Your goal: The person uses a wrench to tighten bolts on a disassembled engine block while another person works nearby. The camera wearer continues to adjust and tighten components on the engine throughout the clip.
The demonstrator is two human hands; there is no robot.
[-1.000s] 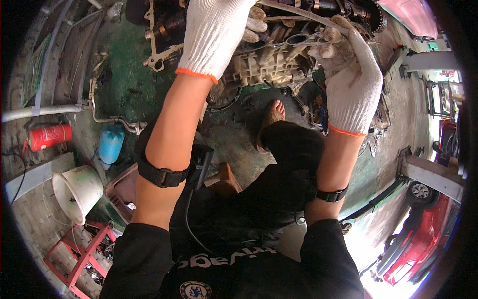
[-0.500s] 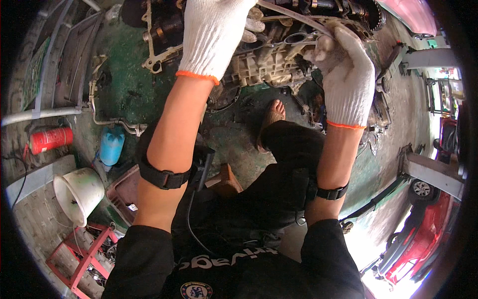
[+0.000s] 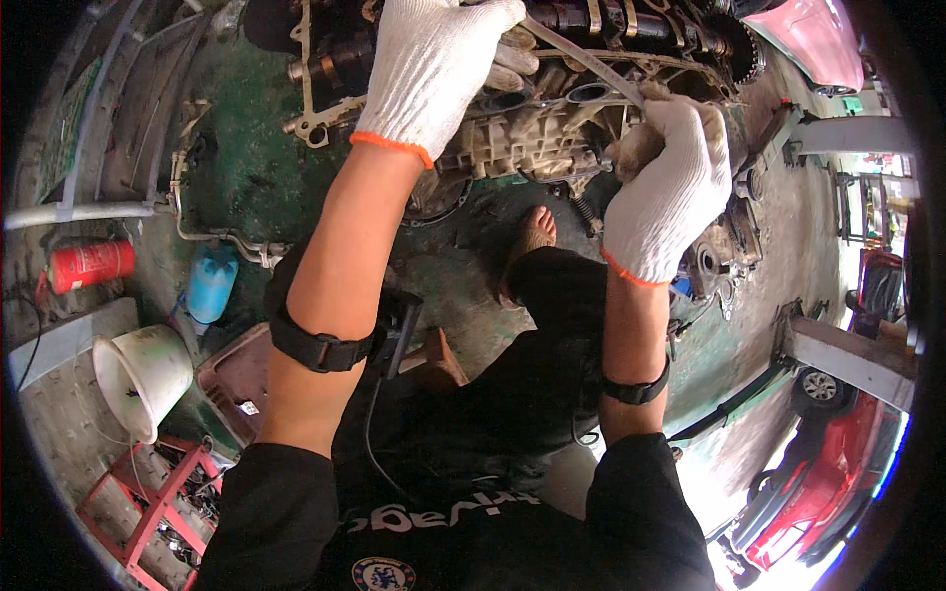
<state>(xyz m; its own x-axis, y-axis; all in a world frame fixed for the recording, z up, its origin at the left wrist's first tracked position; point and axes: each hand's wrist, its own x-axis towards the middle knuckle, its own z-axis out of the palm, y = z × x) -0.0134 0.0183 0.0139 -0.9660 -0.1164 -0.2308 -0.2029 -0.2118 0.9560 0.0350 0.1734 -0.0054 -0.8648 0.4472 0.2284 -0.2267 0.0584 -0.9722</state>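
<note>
My left hand [image 3: 443, 69], in a white knit glove with an orange cuff, is closed at the upper end of a long slim metal bar [image 3: 581, 57]; its curled fingertips look darkened. My right hand [image 3: 670, 177], gloved the same way, is closed around the bar's lower right end. The bar slants down to the right over an engine [image 3: 532, 138] with an exposed camshaft [image 3: 572, 18]. What the bar's far end meets is hidden behind my left glove. The right glove's palm side is stained with grease.
On the left are a red fire extinguisher [image 3: 92, 266], a blue bottle [image 3: 212, 284], a white bucket [image 3: 148, 379] and a red metal frame [image 3: 148, 512]. Greasy engine parts [image 3: 719, 256] lie right of my right hand. A red car [image 3: 818, 483] stands at the lower right.
My right hand has come down and slightly left, bringing the bar's right end lower. My left hand stays nearly in place, slightly lower and to the right. The view has shifted a little.
</note>
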